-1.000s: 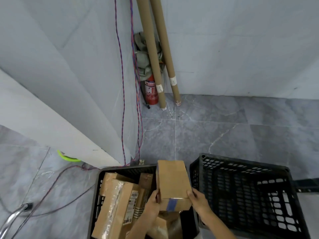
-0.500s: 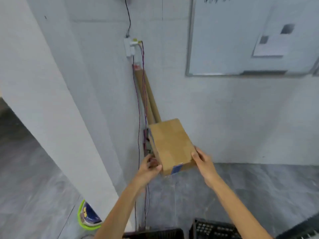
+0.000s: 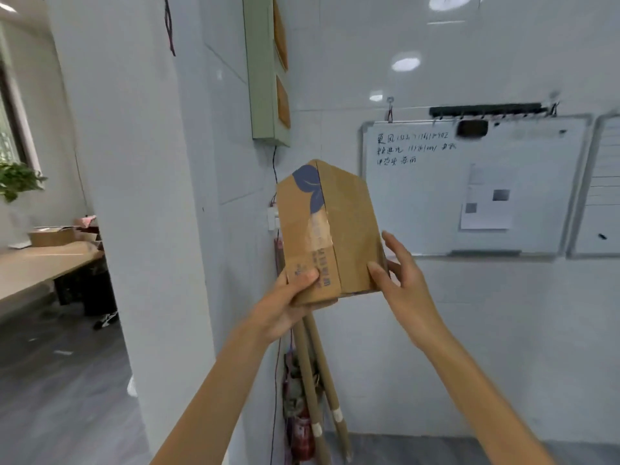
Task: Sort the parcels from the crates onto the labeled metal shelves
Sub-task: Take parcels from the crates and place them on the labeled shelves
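Observation:
A brown cardboard parcel (image 3: 327, 229) with a blue leaf print and clear tape is held upright at chest height in front of the wall. My left hand (image 3: 288, 297) grips its lower left corner, thumb across the front face and palm under the bottom edge. My right hand (image 3: 401, 280) holds the lower right side, thumb on the front and fingers spread behind it. The crates and the metal shelves are out of view.
A white pillar (image 3: 134, 196) stands to the left, with a wooden desk (image 3: 43, 263) and a plant (image 3: 16, 181) beyond it. Two cardboard tubes (image 3: 318, 380) and a red fire extinguisher (image 3: 302, 437) lean in the corner. A whiteboard (image 3: 469, 186) and a green box (image 3: 268, 68) hang on the wall.
The parcel has been lifted out of the crate up to chest height and tipped upright. My view has swung up from the floor to the wall; the crates have dropped out of sight.

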